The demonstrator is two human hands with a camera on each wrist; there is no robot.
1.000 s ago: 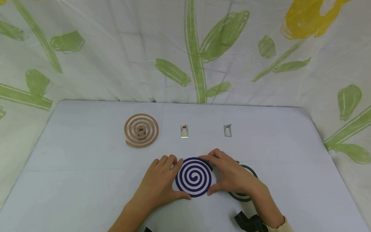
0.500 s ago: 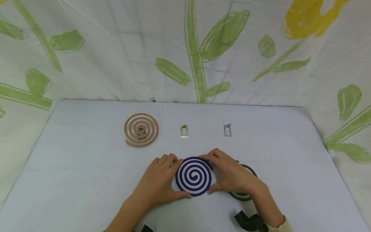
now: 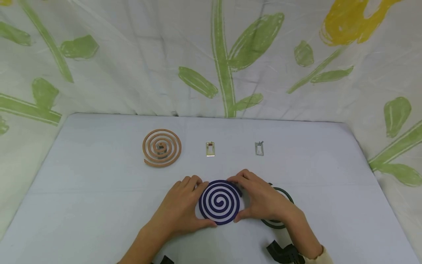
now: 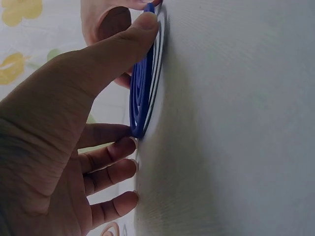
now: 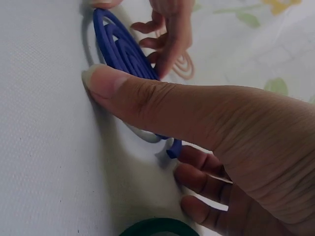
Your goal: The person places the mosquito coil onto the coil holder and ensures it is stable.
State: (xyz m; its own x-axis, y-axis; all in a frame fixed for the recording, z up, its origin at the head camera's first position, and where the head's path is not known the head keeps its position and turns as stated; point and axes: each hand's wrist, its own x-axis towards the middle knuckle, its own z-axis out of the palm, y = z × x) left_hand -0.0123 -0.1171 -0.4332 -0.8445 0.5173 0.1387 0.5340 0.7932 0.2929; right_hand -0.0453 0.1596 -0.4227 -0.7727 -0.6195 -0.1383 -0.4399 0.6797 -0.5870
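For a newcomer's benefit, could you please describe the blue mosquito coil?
On the white table, find the left hand and right hand. They hold the mosquito coil between them: blue, unlike the brown coil and green coil nearby.

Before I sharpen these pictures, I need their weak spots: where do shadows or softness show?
Head view: dim, fairly even light, the blue coil clear against the table; left wrist view: a broad, soft-edged shadow on the table beside the left hand; right wrist view: another soft shadow beside the right hand, and the brown coil behind looks pale and soft.
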